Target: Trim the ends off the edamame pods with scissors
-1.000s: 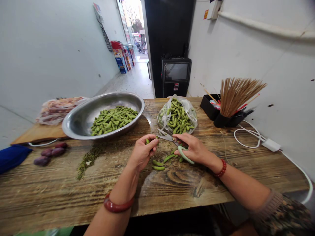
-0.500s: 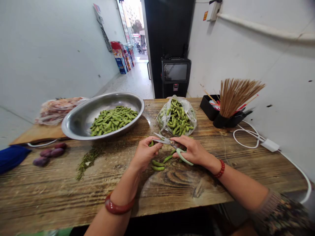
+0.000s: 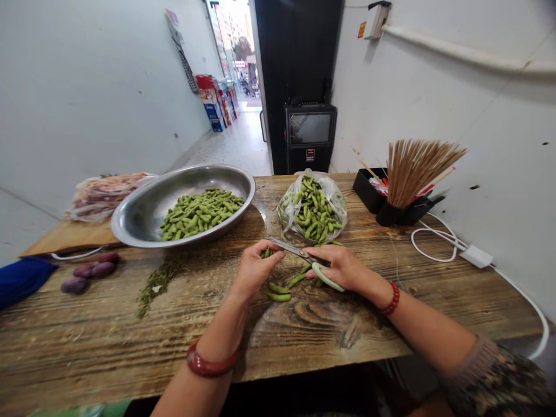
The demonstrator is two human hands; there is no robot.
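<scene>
Between the thumb and fingers of my left hand (image 3: 257,267) is a green edamame pod (image 3: 266,253), partly hidden by the fingers. My right hand (image 3: 341,267) grips scissors (image 3: 326,277) with pale green handles, and their closed blades reach to my left fingertips. Several loose pods (image 3: 278,292) lie on the wooden table below and between the hands. Just beyond the hands stands a clear plastic bag (image 3: 337,197) full of pods. A wide steel basin (image 3: 141,205) to the left holds a heap of pods (image 3: 200,213).
Dark trimmings (image 3: 156,284) and several purple-red oval items (image 3: 89,272) lie on the left, near a wooden board (image 3: 82,234) with bagged meat (image 3: 106,194). Wooden skewers (image 3: 417,171) stand in a black holder (image 3: 388,214) at right, beside a white cable (image 3: 434,255).
The scissors' blades were apart at my left fingertips and are now closed together. Both hands stay in nearly the same place.
</scene>
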